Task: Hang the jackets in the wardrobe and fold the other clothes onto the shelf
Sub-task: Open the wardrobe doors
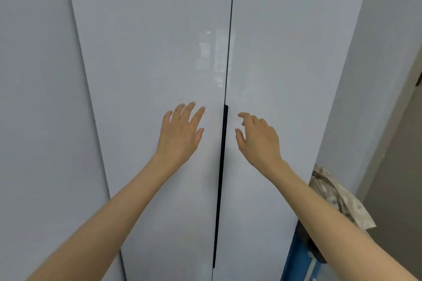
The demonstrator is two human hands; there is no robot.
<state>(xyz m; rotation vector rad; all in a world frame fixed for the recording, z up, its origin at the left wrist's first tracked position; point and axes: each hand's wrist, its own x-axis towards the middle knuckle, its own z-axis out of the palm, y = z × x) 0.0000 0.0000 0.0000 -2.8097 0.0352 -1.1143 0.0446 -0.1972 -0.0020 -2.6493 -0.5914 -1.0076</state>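
Note:
A tall glossy white wardrobe fills the view, both doors closed: the left door (pixel 148 52) and the right door (pixel 285 52) meet at a dark vertical gap with a long black handle strip (pixel 222 166). My left hand (pixel 180 132) is stretched out in front of the left door, fingers spread and straight, just left of the handle. My right hand (pixel 258 139) hovers in front of the right door, fingers loosely bent, just right of the handle. Neither hand holds anything. Whether the fingertips touch the doors is unclear.
A beige patterned cloth (pixel 338 196) hangs over something dark at the lower right, beside the wardrobe's side. Something blue (pixel 299 258) shows below it. Another white panel (pixel 34 121) stands to the left; a grey wall (pixel 388 52) is to the right.

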